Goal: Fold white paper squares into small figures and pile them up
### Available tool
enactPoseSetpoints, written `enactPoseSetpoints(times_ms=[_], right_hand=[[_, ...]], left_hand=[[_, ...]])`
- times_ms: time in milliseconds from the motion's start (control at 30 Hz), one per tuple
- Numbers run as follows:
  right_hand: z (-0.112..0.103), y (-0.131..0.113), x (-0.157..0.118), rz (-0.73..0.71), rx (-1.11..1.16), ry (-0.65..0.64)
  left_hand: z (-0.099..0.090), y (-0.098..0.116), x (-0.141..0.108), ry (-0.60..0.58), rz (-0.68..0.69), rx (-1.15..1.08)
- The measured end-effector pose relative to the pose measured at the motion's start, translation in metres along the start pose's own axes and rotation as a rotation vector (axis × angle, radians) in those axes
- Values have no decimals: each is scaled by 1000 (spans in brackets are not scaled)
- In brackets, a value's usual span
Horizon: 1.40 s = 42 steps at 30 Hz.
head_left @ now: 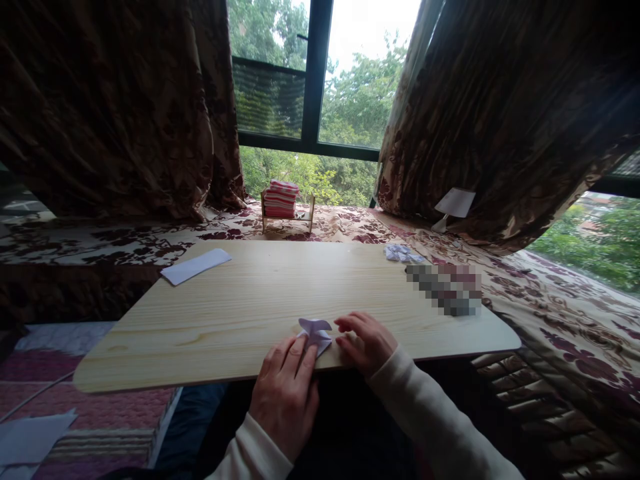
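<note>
A small folded white paper (317, 331) lies near the front edge of the light wooden table (240, 300), with flaps standing up from it. The fingers of my left hand (286, 390) press down on its lower left part. Just right of the paper, my right hand (367, 341) is raised with its thumb and forefinger apart and nothing between them; it does not touch the paper.
A flat white paper strip (196, 266) lies at the table's back left. Crumpled or folded papers (401, 253) sit at the back right, by a pixelated patch. Beyond are a rack with striped cloths (281, 200) and a small lamp (455, 202). More paper (35, 438) is at lower left.
</note>
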State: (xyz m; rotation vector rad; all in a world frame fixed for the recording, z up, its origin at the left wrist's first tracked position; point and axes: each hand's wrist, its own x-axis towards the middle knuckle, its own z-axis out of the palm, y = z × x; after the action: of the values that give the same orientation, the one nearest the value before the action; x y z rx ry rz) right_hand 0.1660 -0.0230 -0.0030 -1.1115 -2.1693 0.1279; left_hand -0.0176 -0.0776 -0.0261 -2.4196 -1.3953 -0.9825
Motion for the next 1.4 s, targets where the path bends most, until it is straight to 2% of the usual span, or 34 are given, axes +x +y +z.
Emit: enactPoseSetpoints(times_ms=[167,367,667,800,933,1067,1133,1267,1400], right_hand=[[6,-11,-7,-64,-133,-25],[10,-6,-1,-131,-220,-91],[9,-6,-1,-102,-265,-139],[8,-3,0,-97,-196,-154],[1,6,2,-97,21,-89],[-6,7,7,27,137,-8],[-5,5,11,59,155,-10],[3,-1,16,52,181,-64],[3,-4,16,64,177,-75]], left_hand=[[-4,0,6,11,29,5],[-6,-5,13,-51,71,2],[-1,1,15,-81,61,77],[1,1,14,-132,70,121],[3,-10,12,-153,121,100],[1,-22,16,-221,190,47],[-2,-25,19,-249,207,27],[-4,-23,22,-251,189,21],[-3,-10,20,-223,107,46]])
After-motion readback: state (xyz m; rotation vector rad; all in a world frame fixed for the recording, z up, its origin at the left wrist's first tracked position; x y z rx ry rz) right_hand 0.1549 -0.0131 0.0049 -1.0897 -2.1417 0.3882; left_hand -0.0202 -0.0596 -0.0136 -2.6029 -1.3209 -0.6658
